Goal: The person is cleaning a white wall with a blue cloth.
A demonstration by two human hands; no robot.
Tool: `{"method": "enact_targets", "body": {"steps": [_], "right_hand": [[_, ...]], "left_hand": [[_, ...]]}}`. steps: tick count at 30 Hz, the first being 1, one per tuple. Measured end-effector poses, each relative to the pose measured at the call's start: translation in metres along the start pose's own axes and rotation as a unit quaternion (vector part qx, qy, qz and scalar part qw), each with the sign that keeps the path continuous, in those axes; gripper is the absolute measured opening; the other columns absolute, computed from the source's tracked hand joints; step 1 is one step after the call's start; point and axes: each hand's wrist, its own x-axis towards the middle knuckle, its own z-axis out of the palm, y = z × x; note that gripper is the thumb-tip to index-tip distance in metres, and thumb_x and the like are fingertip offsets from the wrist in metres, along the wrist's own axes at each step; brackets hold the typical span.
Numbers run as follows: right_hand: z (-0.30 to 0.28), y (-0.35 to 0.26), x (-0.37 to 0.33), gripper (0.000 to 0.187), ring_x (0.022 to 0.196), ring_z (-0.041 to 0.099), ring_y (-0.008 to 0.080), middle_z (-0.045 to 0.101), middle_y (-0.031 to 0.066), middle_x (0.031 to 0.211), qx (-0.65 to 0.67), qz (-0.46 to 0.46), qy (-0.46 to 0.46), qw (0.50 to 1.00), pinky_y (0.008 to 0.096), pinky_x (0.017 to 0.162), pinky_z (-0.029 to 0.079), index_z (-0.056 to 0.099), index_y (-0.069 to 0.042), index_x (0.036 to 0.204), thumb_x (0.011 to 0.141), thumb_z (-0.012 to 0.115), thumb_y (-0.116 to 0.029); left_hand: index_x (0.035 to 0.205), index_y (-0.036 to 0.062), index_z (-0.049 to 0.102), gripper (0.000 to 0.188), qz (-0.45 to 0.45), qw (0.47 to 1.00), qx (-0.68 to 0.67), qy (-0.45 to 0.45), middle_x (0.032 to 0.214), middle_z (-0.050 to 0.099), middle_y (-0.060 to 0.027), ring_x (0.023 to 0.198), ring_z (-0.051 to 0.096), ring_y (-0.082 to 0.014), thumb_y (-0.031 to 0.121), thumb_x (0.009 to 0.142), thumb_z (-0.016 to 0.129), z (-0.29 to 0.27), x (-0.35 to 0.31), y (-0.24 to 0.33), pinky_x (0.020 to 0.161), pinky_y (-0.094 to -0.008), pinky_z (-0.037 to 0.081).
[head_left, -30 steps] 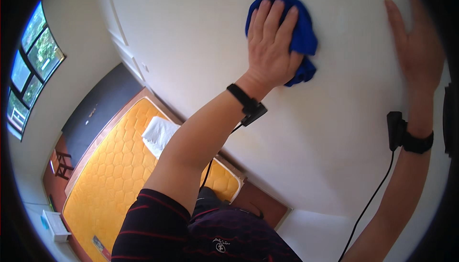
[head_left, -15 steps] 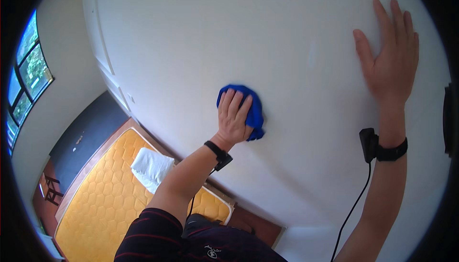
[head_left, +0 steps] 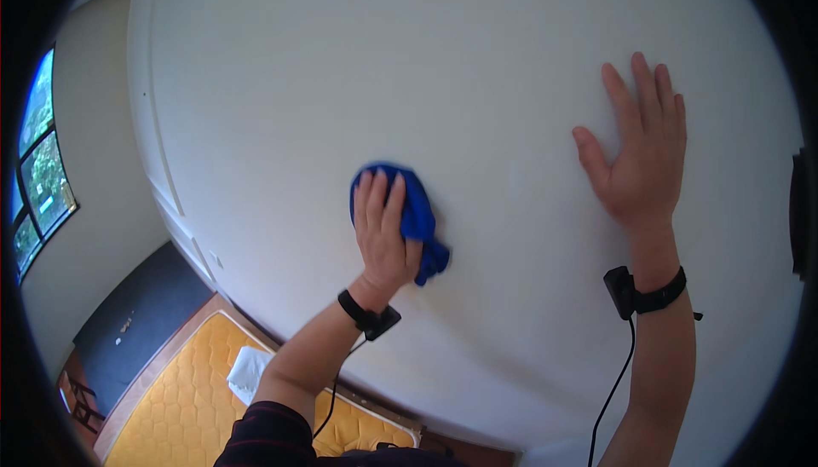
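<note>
My left hand [head_left: 383, 233] presses a bunched blue cloth [head_left: 416, 207] against a white wall [head_left: 477, 66]. Its fingers lie over the cloth, and a crumpled end of the fabric sticks out beside the palm. Farther right and a little higher, my right hand [head_left: 641, 147] rests on the wall with fingers and thumb spread, holding nothing. Each wrist wears a black strap with a small black box, and a cable runs down from it.
Below at the left lies a yellow quilted mattress [head_left: 170, 407] with a folded white cloth [head_left: 247, 371] on it. Beyond are a dark grey floor area [head_left: 128, 314], a wooden stool [head_left: 83, 403] and a dark-framed window [head_left: 44, 173]. A dark object [head_left: 798, 216] stands at the right edge.
Both hands appear farther left and lower in the picture, the left still on the blue cloth. The view has shifted too, and less of the mattress shows.
</note>
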Motion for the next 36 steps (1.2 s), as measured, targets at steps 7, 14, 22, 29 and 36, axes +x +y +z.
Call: {"method": "enact_targets", "body": {"steps": [7,14,22,29,36], "right_hand": [[-0.008,-0.005,0.001,0.071,0.159,0.044,0.0424,0.052,0.0129,0.171,0.032,0.023,-0.017,0.999,0.0624,0.128,0.036,0.064,-0.019,0.157,0.093,0.082,-0.044],[-0.009,-0.008,0.001,0.068,0.160,0.043,0.0420,0.051,0.0141,0.171,0.062,0.032,-0.013,0.998,0.0643,0.129,0.033,0.066,-0.018,0.155,0.092,0.083,-0.041],[-0.007,-0.053,0.018,0.067,0.162,0.040,0.0419,0.049,0.0143,0.172,0.151,-0.009,-0.034,0.988,0.0676,0.131,0.027,0.065,-0.018,0.154,0.092,0.082,-0.038],[0.005,-0.065,0.008,0.068,0.163,0.040,0.0329,0.052,0.0091,0.171,0.123,0.012,-0.044,0.991,0.0591,0.134,0.028,0.067,-0.023,0.152,0.090,0.084,-0.044],[0.008,-0.067,0.009,0.068,0.162,0.042,0.0330,0.053,0.0085,0.170,0.121,0.007,-0.038,0.992,0.0586,0.134,0.028,0.068,-0.023,0.151,0.089,0.085,-0.045]], "left_hand": [[0.160,0.0005,0.058,0.060,0.083,0.993,0.000,0.090,0.166,0.051,-0.0302,0.156,0.044,-0.0516,0.032,0.109,0.060,0.013,0.217,-0.029,0.130,-0.0573,0.033],[0.163,0.0014,0.052,0.067,0.097,0.992,0.046,0.066,0.171,0.045,-0.0286,0.161,0.036,-0.0491,0.037,0.108,0.060,0.018,0.374,-0.005,0.133,-0.0551,0.030],[0.164,-0.0011,0.049,0.068,0.110,0.989,0.092,0.042,0.171,0.043,-0.0298,0.160,0.036,-0.0487,0.037,0.108,0.057,0.022,0.379,-0.019,0.135,-0.0562,0.026],[0.165,-0.0009,0.048,0.068,0.112,0.991,0.075,0.022,0.173,0.042,-0.0290,0.161,0.036,-0.0472,0.037,0.109,0.056,0.021,0.365,-0.021,0.136,-0.0550,0.025],[0.164,-0.0017,0.049,0.069,0.100,0.990,0.092,0.020,0.173,0.042,-0.0296,0.162,0.034,-0.0471,0.040,0.109,0.053,0.015,0.336,-0.030,0.137,-0.0540,0.024]]}}
